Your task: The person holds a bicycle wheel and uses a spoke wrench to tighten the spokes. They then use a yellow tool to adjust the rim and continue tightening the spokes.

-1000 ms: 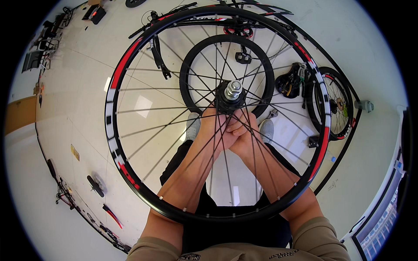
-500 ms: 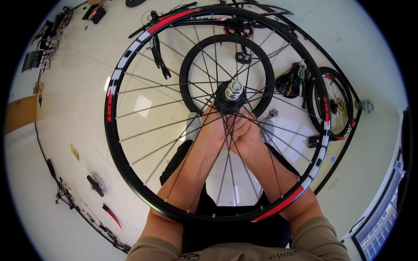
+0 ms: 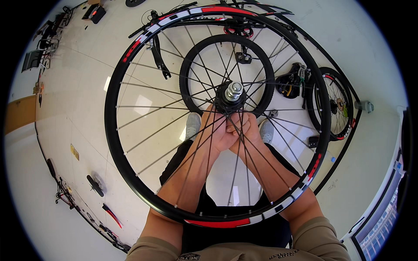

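A bare bicycle wheel (image 3: 112,114) without a tire lies roughly level in front of me. Its black rim carries red and white decals, and thin dark spokes run to a black hub (image 3: 224,103). A silver axle end with nuts (image 3: 234,90) points up from the hub. Just beneath the hub, my left hand (image 3: 216,132) and my right hand (image 3: 247,129) are closed together, fingers curled, holding the wheel from its underside. The spokes cross in front of both hands. The lower axle end and most fingertips are hidden.
Beyond the wheel, a loose black tire (image 3: 183,82) and a bicycle frame (image 3: 204,21) lie on the floor. A black saddle (image 3: 287,85), a second wheel (image 3: 333,102) and an adjustable wrench (image 3: 273,114) are at right. Bike parts (image 3: 95,186) line the left.
The wheel has turned clockwise about its hub, carrying its decals round; the left-side red marking is now at the upper left. My hands have stayed nearly in place under the hub.
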### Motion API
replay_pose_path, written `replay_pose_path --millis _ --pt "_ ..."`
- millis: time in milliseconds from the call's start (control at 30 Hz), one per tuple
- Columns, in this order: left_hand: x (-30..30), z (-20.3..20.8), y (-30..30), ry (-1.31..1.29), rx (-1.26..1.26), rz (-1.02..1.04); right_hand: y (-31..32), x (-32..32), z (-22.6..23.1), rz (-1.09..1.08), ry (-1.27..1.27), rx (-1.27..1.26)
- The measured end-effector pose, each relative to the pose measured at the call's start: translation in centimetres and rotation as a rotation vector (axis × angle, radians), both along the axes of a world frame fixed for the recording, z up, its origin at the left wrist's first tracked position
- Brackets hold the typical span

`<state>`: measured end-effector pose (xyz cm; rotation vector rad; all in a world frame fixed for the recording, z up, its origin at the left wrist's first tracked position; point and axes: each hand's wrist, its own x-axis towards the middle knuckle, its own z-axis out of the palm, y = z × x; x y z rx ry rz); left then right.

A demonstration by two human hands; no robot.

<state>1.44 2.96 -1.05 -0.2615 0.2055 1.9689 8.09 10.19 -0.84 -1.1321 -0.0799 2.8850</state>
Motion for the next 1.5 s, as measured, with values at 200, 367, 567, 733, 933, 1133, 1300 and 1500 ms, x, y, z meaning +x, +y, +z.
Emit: replay_pose_path --millis 200,367,567,733,933,1133,1300,1500 --pt "-0.1 1.0 0.3 0.096 -0.011 -0.014 0.6 0.1 -0.5 0.007 0.063 -0.053" --pt "-0.2 1.5 -0.2 0.03 -0.084 0.011 -0.1 -0.3 -0.8 -0.004 -0.002 -0.101" --pt "0.1 1.4 0.9 -0.056 -0.14 -0.003 1.1 0.5 -1.4 0.007 0.016 -0.032" --pt "-0.1 1.1 0.0 -0.01 -0.128 -0.005 0.5 0.3 -0.5 0.003 0.221 -0.136" --pt "0.0 1.3 0.3 -0.009 -0.049 -0.012 -0.1 0.6 -0.4 0.011 0.015 0.112" --pt "-0.1 1.9 0.2 0.051 -0.028 0.024 0.7 0.8 -2.2 -0.025 0.363 -0.171" --pt "-0.1 2.3 0.3 -0.037 -0.164 0.035 0.2 0.1 -0.2 -0.028 0.035 -0.128" --pt "-0.2 1.9 0.3 -0.059 -0.122 0.025 0.6 0.0 -0.6 0.006 0.066 -0.111"
